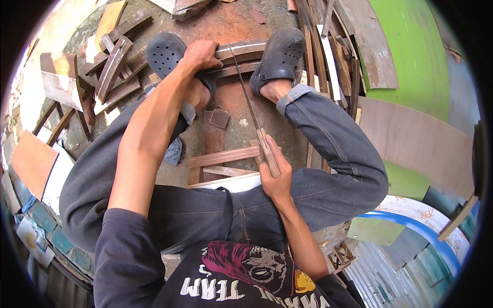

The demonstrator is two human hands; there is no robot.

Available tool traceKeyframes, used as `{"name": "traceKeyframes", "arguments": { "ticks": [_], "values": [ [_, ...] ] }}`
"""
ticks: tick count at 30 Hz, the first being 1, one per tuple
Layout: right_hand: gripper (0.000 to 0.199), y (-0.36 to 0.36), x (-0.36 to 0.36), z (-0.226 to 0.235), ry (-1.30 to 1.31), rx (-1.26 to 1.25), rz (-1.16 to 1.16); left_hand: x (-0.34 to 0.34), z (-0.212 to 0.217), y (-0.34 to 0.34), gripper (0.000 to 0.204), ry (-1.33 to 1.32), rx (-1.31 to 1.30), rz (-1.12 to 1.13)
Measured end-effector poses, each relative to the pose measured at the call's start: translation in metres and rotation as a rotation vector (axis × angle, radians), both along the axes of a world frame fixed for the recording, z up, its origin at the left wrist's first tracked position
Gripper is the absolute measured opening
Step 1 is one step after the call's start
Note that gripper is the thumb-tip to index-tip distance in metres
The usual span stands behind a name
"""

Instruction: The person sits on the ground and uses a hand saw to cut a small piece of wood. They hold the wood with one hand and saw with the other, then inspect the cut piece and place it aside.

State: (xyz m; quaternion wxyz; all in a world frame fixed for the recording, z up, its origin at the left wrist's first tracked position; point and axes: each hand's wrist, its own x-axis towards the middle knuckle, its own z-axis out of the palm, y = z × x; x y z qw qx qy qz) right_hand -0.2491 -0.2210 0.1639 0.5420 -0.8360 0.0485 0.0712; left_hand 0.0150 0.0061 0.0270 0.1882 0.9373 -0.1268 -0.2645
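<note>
Right hand (276, 177) gripped a handsaw (246, 96), its long axis slanting up-left, tip at upper centre; left hand (201, 54) clasped a wooden plank (249, 49) lying nearly crosswise.

We gripped a handsaw (253, 114) in our right hand (277, 178); our left hand (202, 54) held a wooden beam (247, 49) between our clogs (283, 50).

- From my end, the left hand (202, 54) blocks the left end of the wooden plank (244, 50).
- The right clog (283, 52) hides the plank's other end from me.
- The right hand (276, 177) covers part of the handsaw's (248, 97) grip.
- I find the saw's teeth too small to make out.
- My picture's lower edge cuts off the black T-shirt (233, 274).
</note>
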Motion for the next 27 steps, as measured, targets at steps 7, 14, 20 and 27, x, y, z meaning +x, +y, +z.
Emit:
{"name": "traceKeyframes", "arguments": {
  "ticks": [7,14,20,27],
  "values": [
    [0.057,0.036,0.125,-0.056,0.057,0.088,-0.055,0.007,0.007,-0.004,0.064,0.005,-0.045,-0.045],
    [0.060,-0.018,-0.026,0.012,0.066,-0.029,0.000,0.003,-0.009,0.010,0.063,0.057,0.055,-0.020],
    [0.060,0.032,0.103,-0.060,0.013,0.056,-0.087,0.004,0.002,-0.009,0.064,0.016,-0.019,-0.060],
    [0.062,-0.007,-0.001,0.013,0.091,0.025,-0.004,-0.001,-0.006,0.010,0.060,0.037,-0.002,-0.007]
  ]
}}
